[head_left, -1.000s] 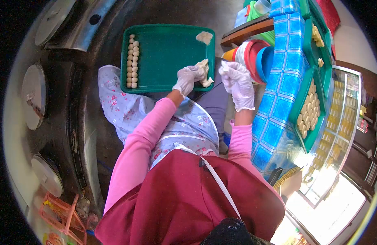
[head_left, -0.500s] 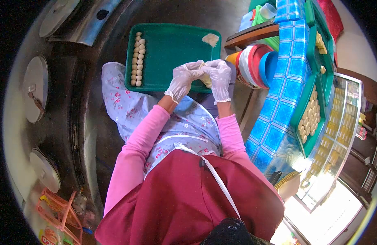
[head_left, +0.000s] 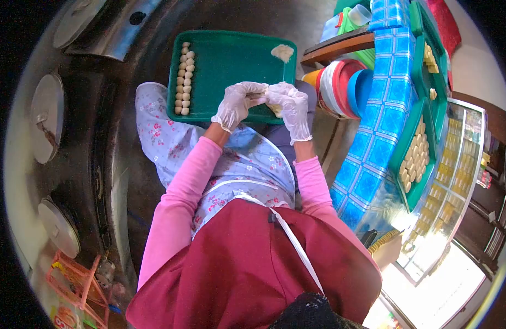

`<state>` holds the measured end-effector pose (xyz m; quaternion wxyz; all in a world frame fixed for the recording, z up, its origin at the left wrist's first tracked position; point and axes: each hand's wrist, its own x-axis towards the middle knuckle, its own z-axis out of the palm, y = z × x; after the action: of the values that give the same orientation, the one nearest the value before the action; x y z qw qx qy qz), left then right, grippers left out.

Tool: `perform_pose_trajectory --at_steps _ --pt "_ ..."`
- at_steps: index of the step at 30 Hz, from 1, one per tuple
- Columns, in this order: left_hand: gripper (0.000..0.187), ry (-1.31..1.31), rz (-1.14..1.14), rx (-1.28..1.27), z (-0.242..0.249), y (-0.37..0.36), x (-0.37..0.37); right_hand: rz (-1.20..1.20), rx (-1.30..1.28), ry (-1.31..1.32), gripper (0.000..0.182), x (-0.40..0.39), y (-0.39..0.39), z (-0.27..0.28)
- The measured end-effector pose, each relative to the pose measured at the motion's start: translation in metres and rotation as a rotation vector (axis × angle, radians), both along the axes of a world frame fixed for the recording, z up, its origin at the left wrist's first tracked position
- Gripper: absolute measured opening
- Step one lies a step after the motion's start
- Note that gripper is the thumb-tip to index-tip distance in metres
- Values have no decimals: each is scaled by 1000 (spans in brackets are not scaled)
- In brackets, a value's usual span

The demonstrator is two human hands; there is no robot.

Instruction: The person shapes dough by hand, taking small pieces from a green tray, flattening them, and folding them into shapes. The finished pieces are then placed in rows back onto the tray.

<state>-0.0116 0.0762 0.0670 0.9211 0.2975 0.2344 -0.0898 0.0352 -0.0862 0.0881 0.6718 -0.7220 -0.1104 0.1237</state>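
Both my hands wear thin white gloves and meet above the near right part of a green tray (head_left: pixel 225 71) resting by my lap. My left hand (head_left: pixel 239 104) is closed, thumb and fingers pinched toward the right hand. My right hand (head_left: pixel 291 107) is closed too, its fingers curled at the left fingertips. A small pale piece of dough shows between them, mostly hidden by the fingers. A larger lump of dough (head_left: pixel 276 110) lies on the tray, partly behind my right hand. Two rows of dough balls (head_left: pixel 187 82) line the tray's left side.
White flour (head_left: pixel 282 53) sits in the tray's far right corner. To the right, a table with a blue checked cloth (head_left: pixel 378 137) carries green trays (head_left: pixel 406 192) of shaped pieces. Red and blue basins (head_left: pixel 360 90) stand beneath it. Round metal lids (head_left: pixel 47 118) are at left.
My hands have opened out from a joined, arched shape into separate pinches with the fingertips close together. My left hand has shifted slightly left and down.
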Motion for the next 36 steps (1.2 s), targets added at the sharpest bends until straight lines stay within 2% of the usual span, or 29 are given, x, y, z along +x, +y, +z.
perform_pose_trajectory --at_steps 1,2,3,5,7,10,13,14,16,18,21,24,27,29,31,32,35,36 --pt "17 -35 9 -23 0 -1 -1 -18 -34 -32 11 -1 0 1" --pt "18 -149 -2 195 -11 -5 -1 -34 -66 -64 10 -1 2 1" --pt "19 -263 -13 414 -33 -11 -1 -98 -33 28 9 -4 8 7" --pt "21 -211 38 462 -34 -14 1 -223 32 209 7 -11 21 25" --pt "24 116 151 110 -1 -22 3 -265 11 163 10 -13 25 16" --pt "28 85 278 29 16 -28 -4 -289 6 42 13 -16 31 17" --pt "30 106 240 -49 21 -21 -7 -254 -42 -46 17 -18 31 27" --pt "30 110 185 50 23 -19 -9 -233 -67 -68 19 -17 29 28" --pt "32 117 76 247 25 -12 -13 -185 -2 161 20 -8 23 24" --pt "33 126 50 238 22 -4 -11 -158 70 387 19 -3 18 25" --pt "33 80 -9 159 11 5 -6 -17 103 442 16 3 15 27" --pt "29 39 -10 163 5 7 -7 8 -46 254 12 0 26 37" --pt "25 80 78 140 1 -4 -7 -54 -189 197 15 -1 29 29" --pt "23 145 193 44 0 -8 -8 -99 -109 207 17 -1 28 26" --pt "23 162 219 -104 1 -6 -7 -143 -21 254 18 -1 27 50" --pt "23 172 231 -178 1 -5 -8 -222 -210 38 16 4 15 21" --pt "21 117 223 -277 -14 -7 -9 240 -1041 -655 14 1 1 29" --pt "22 108 205 -285 -18 -10 -8 194 -1195 -567 13 -4 -5 3"
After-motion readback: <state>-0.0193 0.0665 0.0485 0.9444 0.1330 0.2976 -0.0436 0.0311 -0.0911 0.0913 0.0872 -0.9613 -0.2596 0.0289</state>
